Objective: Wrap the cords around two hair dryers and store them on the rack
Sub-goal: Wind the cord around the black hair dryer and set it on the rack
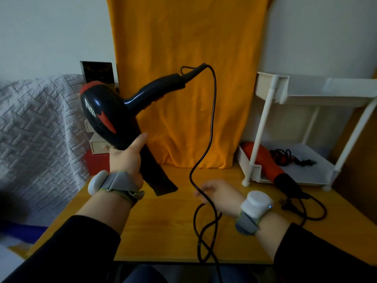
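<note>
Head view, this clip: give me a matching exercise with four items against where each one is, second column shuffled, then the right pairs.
1. Black hair dryer with red trim
2. Orange hair dryer with black nozzle
3. Thin black power cord
4. White plastic two-tier rack

A. Standing on the right side of the wooden table
B. Lying partly in the rack's lower tray
C. Held up by the left hand
D. Hanging down to the right hand

Pairs: 1-C, 2-B, 3-D, 4-A

two hair dryers (110, 117) (271, 164), one rack (306, 94)
</note>
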{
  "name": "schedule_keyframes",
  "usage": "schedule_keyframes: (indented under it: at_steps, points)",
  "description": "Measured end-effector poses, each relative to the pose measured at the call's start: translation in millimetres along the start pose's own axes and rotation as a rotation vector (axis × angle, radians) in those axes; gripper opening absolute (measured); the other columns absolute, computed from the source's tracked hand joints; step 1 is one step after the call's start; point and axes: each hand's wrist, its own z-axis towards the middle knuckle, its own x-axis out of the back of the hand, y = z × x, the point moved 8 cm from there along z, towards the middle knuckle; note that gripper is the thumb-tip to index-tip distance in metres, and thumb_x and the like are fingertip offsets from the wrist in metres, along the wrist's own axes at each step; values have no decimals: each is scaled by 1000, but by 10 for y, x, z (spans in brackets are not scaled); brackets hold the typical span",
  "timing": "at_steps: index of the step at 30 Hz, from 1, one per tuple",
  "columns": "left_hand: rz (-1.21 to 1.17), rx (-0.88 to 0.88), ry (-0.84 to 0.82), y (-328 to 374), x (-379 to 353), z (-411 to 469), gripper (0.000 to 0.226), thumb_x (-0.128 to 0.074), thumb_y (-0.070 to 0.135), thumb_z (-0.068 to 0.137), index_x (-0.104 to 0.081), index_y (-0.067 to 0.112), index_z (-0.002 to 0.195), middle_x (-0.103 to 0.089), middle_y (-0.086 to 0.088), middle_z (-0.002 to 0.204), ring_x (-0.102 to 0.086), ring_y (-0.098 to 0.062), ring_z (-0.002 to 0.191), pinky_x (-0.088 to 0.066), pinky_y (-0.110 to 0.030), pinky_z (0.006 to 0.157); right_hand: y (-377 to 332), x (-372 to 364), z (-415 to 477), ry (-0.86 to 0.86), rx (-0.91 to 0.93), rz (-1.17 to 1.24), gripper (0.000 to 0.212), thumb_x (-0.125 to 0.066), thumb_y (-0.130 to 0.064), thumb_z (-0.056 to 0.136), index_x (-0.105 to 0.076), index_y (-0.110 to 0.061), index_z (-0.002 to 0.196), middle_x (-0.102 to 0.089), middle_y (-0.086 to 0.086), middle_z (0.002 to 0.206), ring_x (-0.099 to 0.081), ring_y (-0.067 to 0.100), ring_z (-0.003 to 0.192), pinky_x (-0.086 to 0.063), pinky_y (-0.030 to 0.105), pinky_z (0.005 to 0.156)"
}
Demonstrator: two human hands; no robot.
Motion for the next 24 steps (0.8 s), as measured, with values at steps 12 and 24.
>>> schedule_keyframes:
  at_steps: [12,24]
  points:
    - [60,-25,-52,-9,21,-65,49,-87,34,64,-59,32,105,-70,0,108,-68,-26,98,-56,-47,86,-743,766,313,500,157,286,25,-37,-16,99,-54,0,107,-65,20,95,-64,40,88,-52,60,77]
    - [338,-187,-170,-16,25,-97,76,-91,28,60,-47,28,122,-64,3,113,-63,-20,103,-53,-48,90,-1229,258,350,57,97,-386,37,-41,-25,98,-52,-3,70,-69,15,75,-50,17,42,-38,24,43]
